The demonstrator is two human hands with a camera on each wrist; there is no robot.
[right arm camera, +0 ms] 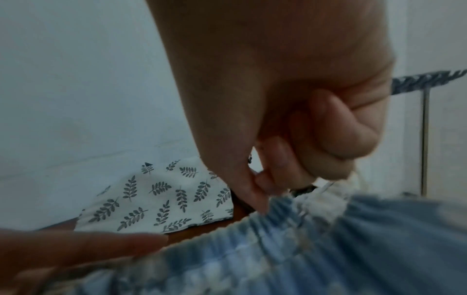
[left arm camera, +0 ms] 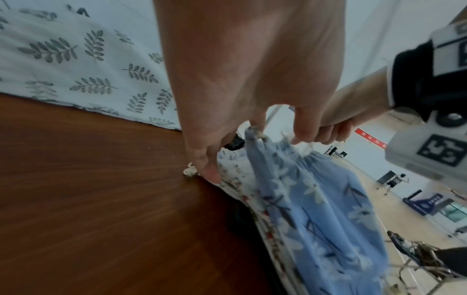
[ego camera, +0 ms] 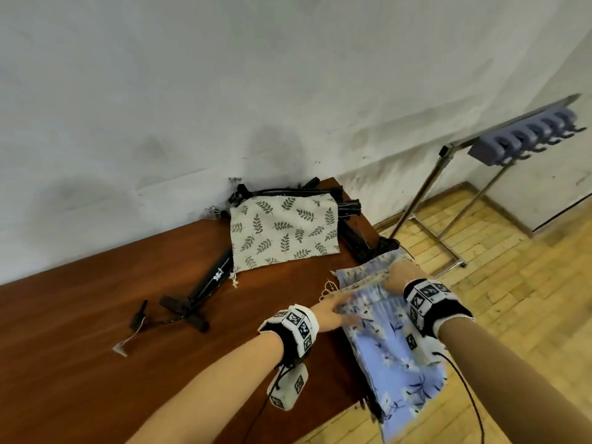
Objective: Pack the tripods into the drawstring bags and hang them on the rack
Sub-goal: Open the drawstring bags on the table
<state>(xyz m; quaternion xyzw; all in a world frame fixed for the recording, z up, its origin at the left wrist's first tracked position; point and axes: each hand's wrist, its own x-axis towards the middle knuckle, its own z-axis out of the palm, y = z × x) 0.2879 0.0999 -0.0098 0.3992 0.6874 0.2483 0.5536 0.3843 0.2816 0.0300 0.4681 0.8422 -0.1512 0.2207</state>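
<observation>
On the brown wooden table point(ego camera: 96, 315), seen from the head camera, a soft blue cloth bag with white flowers point(ego camera: 394, 354) lies at about four o'clock, hanging over the table edge. Both hands are at its gathered mouth. The left hand point(ego camera: 330, 312) holds the near side of the mouth, and the right hand point(ego camera: 400, 277) holds the far side. A cream cloth bag with green leaves point(ego camera: 282, 232) lies flat at twelve o'clock, on top of a pile of black folded tripods point(ego camera: 349, 216). One more black tripod point(ego camera: 205, 290) lies at nine o'clock from the hands. The metal rack with grey hooks point(ego camera: 525, 136) stands on the floor at two o'clock, well apart from the table.

Next, the left wrist camera — the left hand point(left arm camera: 227, 99) pinches the blue bag's point(left arm camera: 316, 199) mouth between curled fingers, with its thumb point(left arm camera: 209, 171) down by a knotted cream string point(left arm camera: 189, 171). A second bag with red spots seems to lie under the blue one.

Last, the right wrist camera — the right hand point(right arm camera: 290, 119) is curled tight and grips the puckered edge of the blue bag point(right arm camera: 328, 249). I cannot tell if it holds the string too.

I think the step now is pulling the bag's mouth open. Next, one hand must keep the mouth wide while the other fetches a tripod and slides it in, end first.
</observation>
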